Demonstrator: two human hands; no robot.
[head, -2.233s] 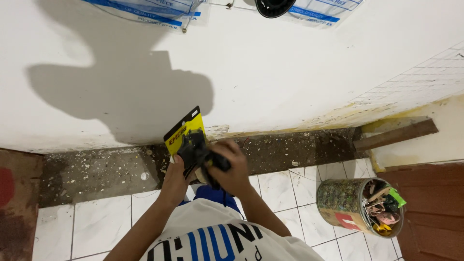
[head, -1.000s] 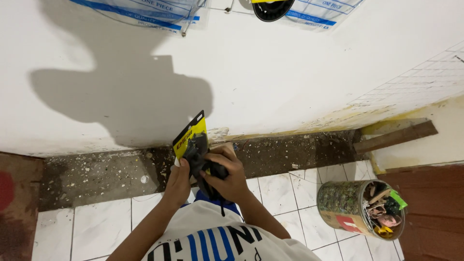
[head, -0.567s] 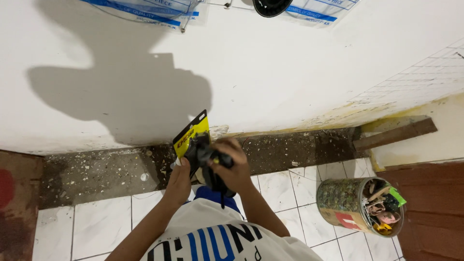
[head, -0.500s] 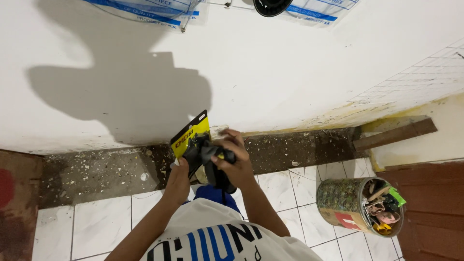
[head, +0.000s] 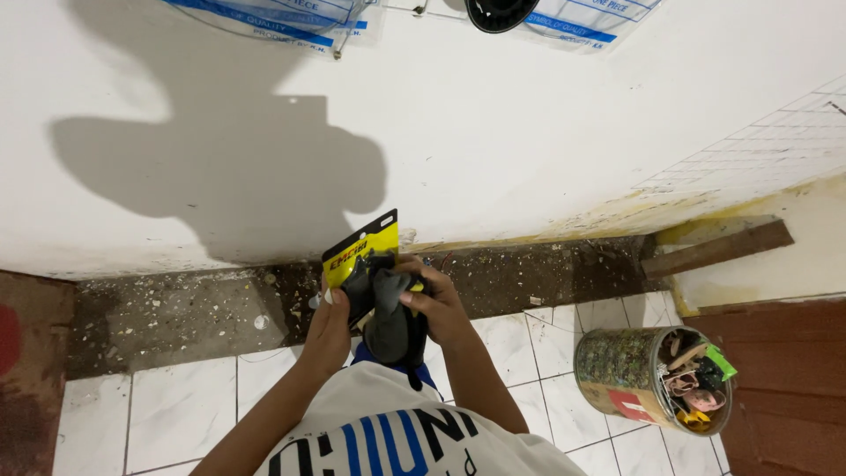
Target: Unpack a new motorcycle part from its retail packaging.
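Observation:
My left hand [head: 328, 328] grips a yellow and black retail card package [head: 359, 257] by its lower left edge, holding it up in front of my chest. My right hand [head: 434, 304] closes its fingers on the dark grey and black glove-like item [head: 390, 319] fixed to that package, at its upper right. The dark item hangs down between both hands over my white and blue shirt [head: 388, 436]. Both hands are close together, above the tiled floor and in front of the white wall.
A round tin [head: 641, 375] full of small tools and scraps stands on the white floor tiles at the right. A strip of bare, gritty concrete [head: 176, 308] runs along the wall base. A wooden plank [head: 716, 249] lies at the right. A reddish wooden surface [head: 797, 388] is at the far right.
My right hand has shifted from the package's lower middle up to its top right, now pinching the dark item. The package stays held up by my left hand.

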